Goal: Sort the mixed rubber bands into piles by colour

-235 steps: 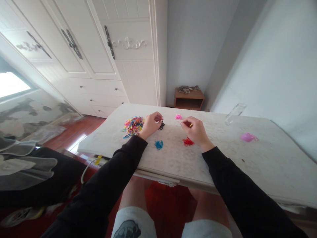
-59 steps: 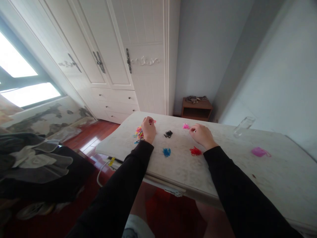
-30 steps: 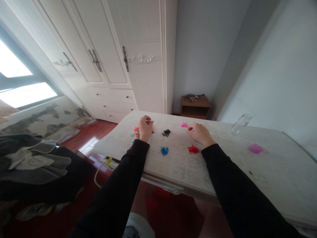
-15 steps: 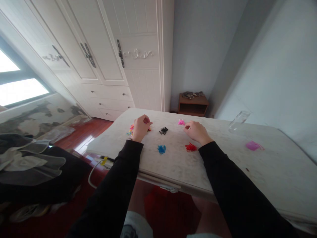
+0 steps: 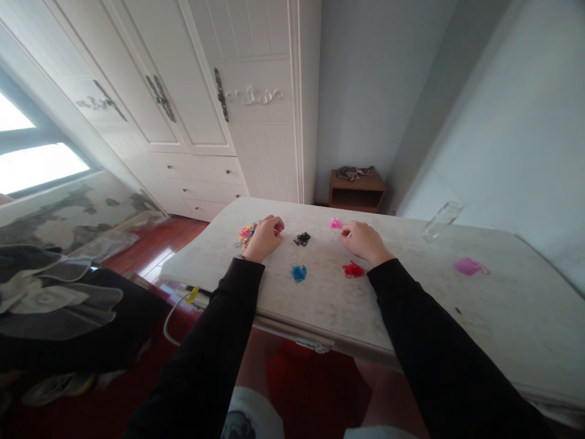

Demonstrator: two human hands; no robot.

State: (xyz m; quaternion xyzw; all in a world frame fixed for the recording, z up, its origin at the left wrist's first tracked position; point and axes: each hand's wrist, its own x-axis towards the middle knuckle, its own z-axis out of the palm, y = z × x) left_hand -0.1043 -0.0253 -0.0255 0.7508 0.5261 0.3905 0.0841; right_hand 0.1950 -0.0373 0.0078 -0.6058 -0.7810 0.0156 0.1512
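Note:
My left hand (image 5: 264,236) rests on the white table (image 5: 411,292) beside a mixed pile of small coloured rubber bands (image 5: 245,233), its fingers curled in a pinch on something too small to name. My right hand (image 5: 364,240) lies further right with its fingers closed near a small pink pile (image 5: 335,223). Between the hands sit a black pile (image 5: 301,238), a blue pile (image 5: 298,272) and a red pile (image 5: 352,269), the red one just under my right wrist.
A clear glass jar (image 5: 442,218) lies at the table's far right edge and a pink lid or bag (image 5: 468,266) lies nearer. A white wardrobe (image 5: 219,110) stands behind, with a small wooden nightstand (image 5: 358,188) by the wall. Dark clothing (image 5: 59,317) is heaped at left.
My left hand has shifted a little right from the mixed pile toward the black pile. My right hand has stayed near the pink pile. The camera view has tilted slightly.

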